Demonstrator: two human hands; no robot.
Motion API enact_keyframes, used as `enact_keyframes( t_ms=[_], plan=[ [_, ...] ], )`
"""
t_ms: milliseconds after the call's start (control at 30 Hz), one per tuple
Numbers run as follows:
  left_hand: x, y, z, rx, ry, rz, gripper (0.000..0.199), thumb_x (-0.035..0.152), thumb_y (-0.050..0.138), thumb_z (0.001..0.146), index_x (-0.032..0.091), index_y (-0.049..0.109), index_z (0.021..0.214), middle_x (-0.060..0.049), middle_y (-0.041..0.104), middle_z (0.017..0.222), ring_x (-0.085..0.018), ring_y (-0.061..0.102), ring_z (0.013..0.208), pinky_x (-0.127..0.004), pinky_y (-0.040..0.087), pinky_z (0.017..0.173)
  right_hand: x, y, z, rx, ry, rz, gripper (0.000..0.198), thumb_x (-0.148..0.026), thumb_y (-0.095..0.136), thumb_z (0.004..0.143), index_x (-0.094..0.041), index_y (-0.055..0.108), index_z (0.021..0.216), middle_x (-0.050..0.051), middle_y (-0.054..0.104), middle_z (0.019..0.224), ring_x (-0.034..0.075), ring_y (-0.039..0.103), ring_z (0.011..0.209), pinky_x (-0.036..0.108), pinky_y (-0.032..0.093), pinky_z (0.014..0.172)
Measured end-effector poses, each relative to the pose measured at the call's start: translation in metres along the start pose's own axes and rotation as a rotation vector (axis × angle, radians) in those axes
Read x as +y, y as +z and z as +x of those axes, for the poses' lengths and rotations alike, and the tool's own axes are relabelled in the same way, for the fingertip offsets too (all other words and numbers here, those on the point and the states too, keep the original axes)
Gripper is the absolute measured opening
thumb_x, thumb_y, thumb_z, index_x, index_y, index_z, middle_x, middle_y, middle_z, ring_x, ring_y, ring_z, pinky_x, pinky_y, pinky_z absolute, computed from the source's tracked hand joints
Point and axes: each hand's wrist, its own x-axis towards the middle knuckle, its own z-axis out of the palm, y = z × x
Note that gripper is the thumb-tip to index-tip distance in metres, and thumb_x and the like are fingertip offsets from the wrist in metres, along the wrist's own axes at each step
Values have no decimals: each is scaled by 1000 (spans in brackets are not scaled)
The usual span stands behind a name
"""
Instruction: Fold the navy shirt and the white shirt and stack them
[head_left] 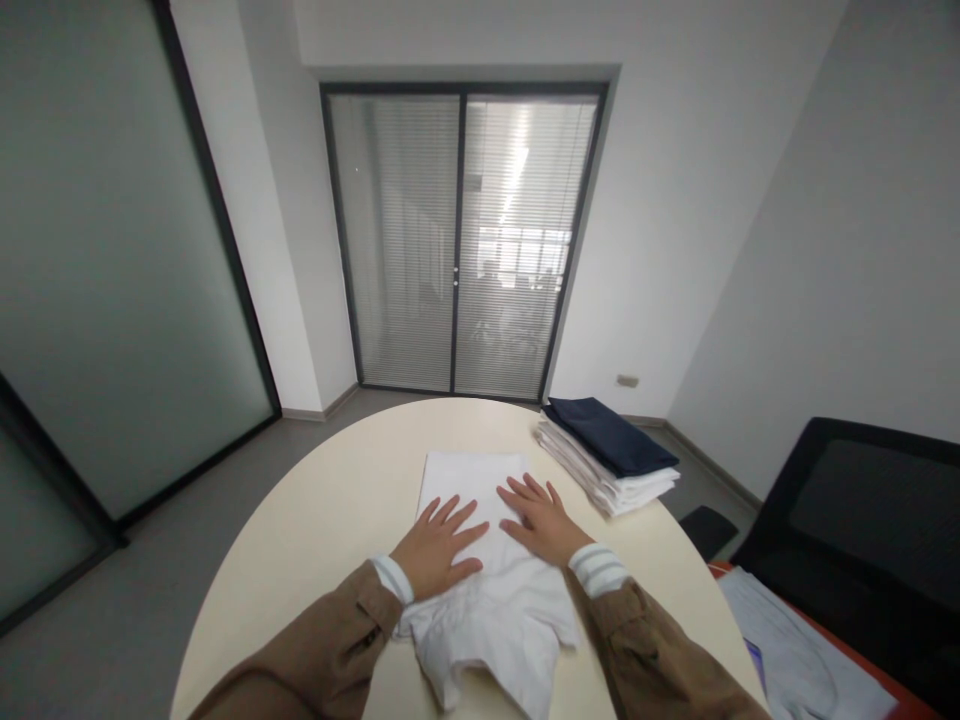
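Note:
A white cloth garment [487, 600], maybe a shirt, lies on the round cream table [300, 530]. Its far part is flat with a straight far edge, while the near part is rumpled and reaches toward the table's front. My left hand [441, 548] rests palm down on the garment's left side, fingers spread. On the right side of the same cloth lies my right hand [544, 520], also palm down with its fingers apart. Neither hand grips anything. Parts of the cloth are hidden under both palms.
A stack of folded white cloths [592, 470] with a folded dark navy cloth [611, 437] on top sits at the table's right rear edge. To the right is a black mesh chair [862, 540], with white cloth [802, 640] in front of it. Glass doors [457, 240] stand beyond.

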Motion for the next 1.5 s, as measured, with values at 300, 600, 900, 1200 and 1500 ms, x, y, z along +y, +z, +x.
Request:
enact_keyframes(
  t_ms=[300,600,900,1200,1500],
  plan=[
    [-17,-4,5,163,-152,15,44,45,47,95,28,52,136,-7,45,147,-30,37,137,-56,26,112,-35,8,-9,-188,-63,8,68,-69,29,91,-37,25,150,1,16,160,29,6,148,61,-5,113],
    [-15,-12,-7,30,-14,-105,43,45,46,96,33,50,136,-5,48,145,-26,44,132,-53,28,112,-14,11,6,-39,-4,-23,62,-60,31,94,-29,35,148,4,23,158,26,10,147,55,-1,116],
    [-21,-7,2,69,-86,-78,36,37,42,99,35,53,133,-2,51,143,-22,44,132,-49,27,113,-39,14,-9,-101,-68,42,73,-68,36,89,-27,32,149,9,27,156,30,16,146,56,0,116],
    [-17,-18,-6,123,49,-156,39,38,48,94,27,56,131,-6,58,134,-23,51,123,-46,34,110,-32,17,-2,-47,-117,40,67,-66,32,92,-29,35,148,5,30,156,27,18,146,53,7,117],
    [-31,-9,-13,94,-151,-97,45,46,49,92,26,56,132,-10,50,142,-29,44,130,-49,35,108,2,26,-5,43,256,-57,72,-64,33,92,-22,31,150,10,17,159,32,13,146,53,13,115]
  ],
)
